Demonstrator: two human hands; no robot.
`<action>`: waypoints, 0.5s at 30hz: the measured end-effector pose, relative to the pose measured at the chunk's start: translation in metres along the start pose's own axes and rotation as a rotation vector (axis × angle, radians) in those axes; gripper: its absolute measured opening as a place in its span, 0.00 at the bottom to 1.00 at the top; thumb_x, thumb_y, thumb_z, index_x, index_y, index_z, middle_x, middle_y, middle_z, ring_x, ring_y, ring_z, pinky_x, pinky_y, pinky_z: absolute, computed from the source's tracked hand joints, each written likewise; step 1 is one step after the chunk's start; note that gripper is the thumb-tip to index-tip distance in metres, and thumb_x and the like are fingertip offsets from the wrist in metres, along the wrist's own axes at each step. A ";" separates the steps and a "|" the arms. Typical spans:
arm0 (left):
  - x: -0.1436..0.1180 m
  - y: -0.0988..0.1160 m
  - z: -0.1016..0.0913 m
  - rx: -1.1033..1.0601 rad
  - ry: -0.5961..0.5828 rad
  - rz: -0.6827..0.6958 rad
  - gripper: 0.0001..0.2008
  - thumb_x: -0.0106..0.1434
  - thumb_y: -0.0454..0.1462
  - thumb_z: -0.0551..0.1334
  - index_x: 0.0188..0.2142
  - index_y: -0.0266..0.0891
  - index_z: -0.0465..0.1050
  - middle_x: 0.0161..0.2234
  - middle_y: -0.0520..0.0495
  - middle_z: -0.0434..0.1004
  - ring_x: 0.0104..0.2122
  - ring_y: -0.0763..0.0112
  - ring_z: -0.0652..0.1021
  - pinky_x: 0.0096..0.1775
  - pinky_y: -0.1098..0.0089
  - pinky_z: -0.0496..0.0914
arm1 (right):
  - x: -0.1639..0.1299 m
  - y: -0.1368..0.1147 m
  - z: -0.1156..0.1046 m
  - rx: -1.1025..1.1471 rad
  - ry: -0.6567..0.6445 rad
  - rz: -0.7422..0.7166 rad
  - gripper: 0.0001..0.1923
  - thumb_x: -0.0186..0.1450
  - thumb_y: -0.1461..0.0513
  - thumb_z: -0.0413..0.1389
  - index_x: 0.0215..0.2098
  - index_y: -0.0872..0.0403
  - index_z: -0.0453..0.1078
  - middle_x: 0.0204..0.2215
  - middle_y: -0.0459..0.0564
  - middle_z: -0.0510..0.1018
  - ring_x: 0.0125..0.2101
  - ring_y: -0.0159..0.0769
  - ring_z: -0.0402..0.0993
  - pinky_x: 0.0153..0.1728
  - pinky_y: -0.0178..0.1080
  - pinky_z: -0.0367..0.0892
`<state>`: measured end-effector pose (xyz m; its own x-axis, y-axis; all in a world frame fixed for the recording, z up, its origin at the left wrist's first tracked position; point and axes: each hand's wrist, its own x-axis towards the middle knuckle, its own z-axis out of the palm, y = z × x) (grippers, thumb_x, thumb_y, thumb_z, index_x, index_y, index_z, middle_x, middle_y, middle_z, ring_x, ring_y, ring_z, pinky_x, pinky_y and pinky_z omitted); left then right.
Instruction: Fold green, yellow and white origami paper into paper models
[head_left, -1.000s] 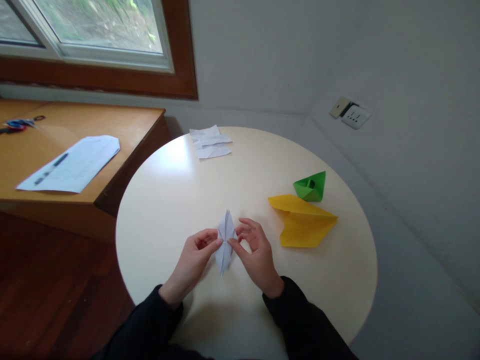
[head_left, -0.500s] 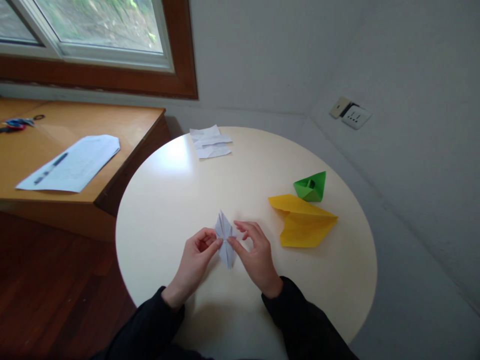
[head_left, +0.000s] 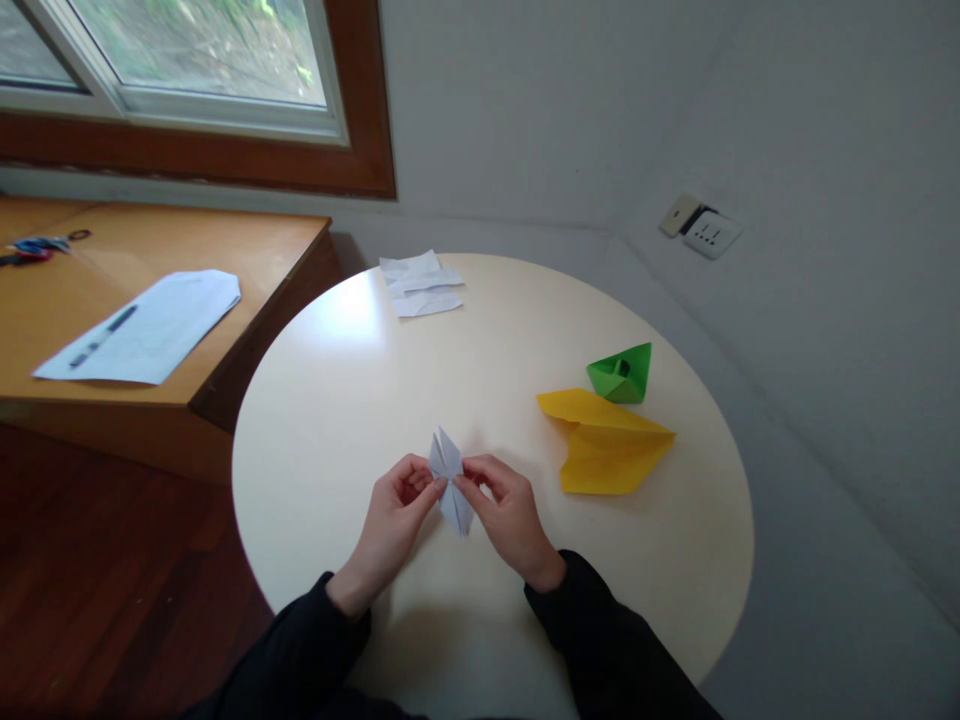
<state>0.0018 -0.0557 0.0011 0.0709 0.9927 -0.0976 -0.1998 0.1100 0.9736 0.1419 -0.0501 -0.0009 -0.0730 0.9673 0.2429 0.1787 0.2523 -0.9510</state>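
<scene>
Folded paper (head_left: 451, 480) sits between both hands above the surface's (head_left: 337, 400) near edge; two folded pieces (head_left: 611, 425) lie right, paper scraps (head_left: 420, 284) behind.

White paper fold (head_left: 450, 480): matt, sharply creased, pinched by left hand (head_left: 390, 525) and right hand (head_left: 506, 515). Round table (head_left: 360, 400): smooth cream top, glossy sheen at far left. Yellow paper (head_left: 604, 445) and green paper (head_left: 621, 374) at right: matt. Desk (head_left: 247, 250) at left: wood, satin finish. Sleeves (head_left: 600, 640): dark matt cloth.
</scene>
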 end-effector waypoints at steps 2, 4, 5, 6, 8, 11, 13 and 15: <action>0.000 0.001 0.000 0.028 0.018 0.008 0.10 0.52 0.41 0.66 0.28 0.36 0.69 0.24 0.52 0.72 0.26 0.72 0.72 0.32 0.72 0.66 | -0.001 0.000 0.000 0.016 0.002 0.023 0.05 0.59 0.61 0.57 0.32 0.54 0.73 0.27 0.48 0.76 0.28 0.33 0.71 0.31 0.36 0.68; 0.001 0.003 0.000 0.048 0.024 0.023 0.10 0.52 0.41 0.66 0.29 0.36 0.71 0.26 0.50 0.74 0.29 0.71 0.74 0.34 0.70 0.67 | -0.001 0.001 0.000 0.028 0.012 0.042 0.06 0.59 0.60 0.57 0.31 0.54 0.73 0.26 0.48 0.76 0.28 0.33 0.71 0.31 0.36 0.68; 0.001 0.004 0.000 0.062 0.028 0.038 0.10 0.52 0.40 0.66 0.29 0.36 0.72 0.28 0.48 0.75 0.31 0.69 0.74 0.36 0.70 0.68 | -0.001 0.002 0.000 0.036 0.018 0.052 0.06 0.59 0.60 0.57 0.30 0.54 0.73 0.26 0.48 0.76 0.28 0.33 0.71 0.31 0.36 0.68; 0.002 0.005 0.000 0.078 0.035 0.053 0.09 0.52 0.40 0.65 0.29 0.36 0.72 0.30 0.47 0.75 0.32 0.68 0.74 0.37 0.69 0.68 | -0.001 0.003 0.001 0.046 0.027 0.064 0.06 0.59 0.60 0.57 0.30 0.54 0.73 0.26 0.48 0.76 0.28 0.33 0.71 0.31 0.36 0.68; 0.003 0.005 0.000 0.111 0.054 0.070 0.09 0.52 0.40 0.65 0.30 0.36 0.73 0.31 0.46 0.76 0.33 0.68 0.75 0.37 0.69 0.68 | -0.001 0.006 0.001 0.077 0.054 0.090 0.06 0.58 0.60 0.58 0.31 0.54 0.72 0.26 0.48 0.77 0.28 0.33 0.71 0.31 0.37 0.69; 0.004 0.005 -0.001 0.126 0.082 0.083 0.10 0.51 0.40 0.66 0.31 0.37 0.71 0.28 0.49 0.75 0.30 0.69 0.75 0.36 0.69 0.69 | 0.000 0.010 0.002 0.163 0.117 0.138 0.07 0.55 0.60 0.60 0.32 0.54 0.70 0.27 0.48 0.77 0.28 0.33 0.72 0.31 0.36 0.69; 0.005 0.005 -0.001 0.129 0.086 0.104 0.11 0.51 0.40 0.66 0.30 0.37 0.70 0.27 0.50 0.74 0.30 0.70 0.75 0.35 0.70 0.69 | 0.001 0.011 0.003 0.225 0.159 0.164 0.09 0.54 0.60 0.61 0.31 0.54 0.69 0.26 0.47 0.76 0.28 0.32 0.73 0.30 0.35 0.69; 0.005 0.004 -0.001 0.137 0.067 0.107 0.10 0.51 0.40 0.66 0.29 0.37 0.70 0.27 0.50 0.74 0.30 0.71 0.75 0.35 0.70 0.69 | 0.002 0.011 0.003 0.266 0.176 0.186 0.10 0.52 0.59 0.62 0.30 0.54 0.68 0.25 0.46 0.76 0.27 0.32 0.73 0.30 0.35 0.69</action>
<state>0.0001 -0.0497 0.0042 -0.0095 1.0000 -0.0011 -0.0679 0.0004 0.9977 0.1404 -0.0459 -0.0118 0.1108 0.9915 0.0686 -0.0901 0.0788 -0.9928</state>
